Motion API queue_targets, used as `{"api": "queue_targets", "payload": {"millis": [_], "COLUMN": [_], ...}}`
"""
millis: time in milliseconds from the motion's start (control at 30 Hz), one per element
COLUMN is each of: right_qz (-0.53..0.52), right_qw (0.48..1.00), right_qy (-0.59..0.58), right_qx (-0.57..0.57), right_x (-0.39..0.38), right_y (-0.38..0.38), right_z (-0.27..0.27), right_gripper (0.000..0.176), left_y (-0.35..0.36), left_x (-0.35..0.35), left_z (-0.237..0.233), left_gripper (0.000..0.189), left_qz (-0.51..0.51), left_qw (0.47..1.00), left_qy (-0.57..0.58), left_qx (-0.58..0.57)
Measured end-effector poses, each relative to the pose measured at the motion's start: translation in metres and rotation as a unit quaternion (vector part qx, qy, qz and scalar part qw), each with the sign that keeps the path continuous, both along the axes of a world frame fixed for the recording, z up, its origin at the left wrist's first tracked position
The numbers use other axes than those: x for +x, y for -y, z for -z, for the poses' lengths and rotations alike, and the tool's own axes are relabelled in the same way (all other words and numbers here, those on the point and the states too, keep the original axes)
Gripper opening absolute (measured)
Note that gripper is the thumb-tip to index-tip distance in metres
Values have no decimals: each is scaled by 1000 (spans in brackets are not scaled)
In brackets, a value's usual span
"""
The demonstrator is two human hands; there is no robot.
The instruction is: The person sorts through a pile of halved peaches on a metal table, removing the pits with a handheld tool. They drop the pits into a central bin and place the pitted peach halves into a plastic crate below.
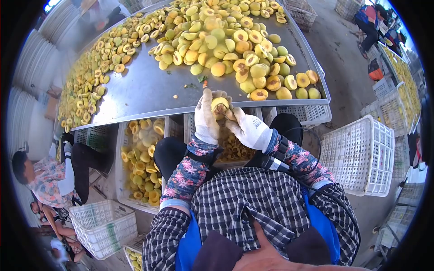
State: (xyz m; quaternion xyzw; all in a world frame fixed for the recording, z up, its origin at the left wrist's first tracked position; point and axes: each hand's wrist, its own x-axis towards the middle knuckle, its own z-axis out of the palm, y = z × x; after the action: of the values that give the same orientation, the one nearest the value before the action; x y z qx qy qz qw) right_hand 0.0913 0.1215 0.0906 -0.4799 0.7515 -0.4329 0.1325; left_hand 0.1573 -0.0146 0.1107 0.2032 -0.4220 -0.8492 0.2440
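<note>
My left hand (208, 116), in a pale work glove, is closed around a yellow peach half (220, 105) with its cut face turned up. My right hand (251, 130), gloved too, has its fingers pinched at the brown hollow of that half. Whatever sits between those fingertips is too small and hidden to make out. Both hands are just off the near edge of a metal table (135, 86). On it lies a big heap of peach halves (217, 45), some cut side up. Below my hands, a crate between my knees holds brownish pieces (235, 149).
A crate of peach halves (142, 158) stands left of my knees. White plastic crates stand at the right (357, 156) and lower left (104, 228). Another person (47, 176) sits at the table's left side; more people work farther off, one at upper right (370, 22).
</note>
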Motion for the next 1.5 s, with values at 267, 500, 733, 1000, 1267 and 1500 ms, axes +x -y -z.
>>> {"api": "queue_targets", "payload": {"millis": [267,500,733,1000,1267,1500], "right_qz": [-31,-8,-25,15,-32,-82], "right_qw": [993,998,996,997,998,915], "right_qy": [-116,-54,-81,-68,7,394], "right_qx": [-18,35,17,-39,-47,-15], "right_x": [-14,-1,-4,2,7,3], "right_y": [-6,-3,-5,-1,6,3], "right_z": [-10,-3,-7,-10,-10,-22], "right_gripper": [28,29,31,23,20,25], "left_y": [11,-1,-4,-10,-18,0], "left_x": [-2,0,2,0,-3,2], "left_z": [9,-2,-2,-6,3,-10], "left_gripper": [40,39,37,40,43,36], "left_qz": [35,-2,-6,-37,-108,3], "left_qw": [997,1000,1000,993,991,996], "left_qy": [-14,8,-20,-82,-79,-86], "left_qx": [70,6,8,83,-1,17]}}
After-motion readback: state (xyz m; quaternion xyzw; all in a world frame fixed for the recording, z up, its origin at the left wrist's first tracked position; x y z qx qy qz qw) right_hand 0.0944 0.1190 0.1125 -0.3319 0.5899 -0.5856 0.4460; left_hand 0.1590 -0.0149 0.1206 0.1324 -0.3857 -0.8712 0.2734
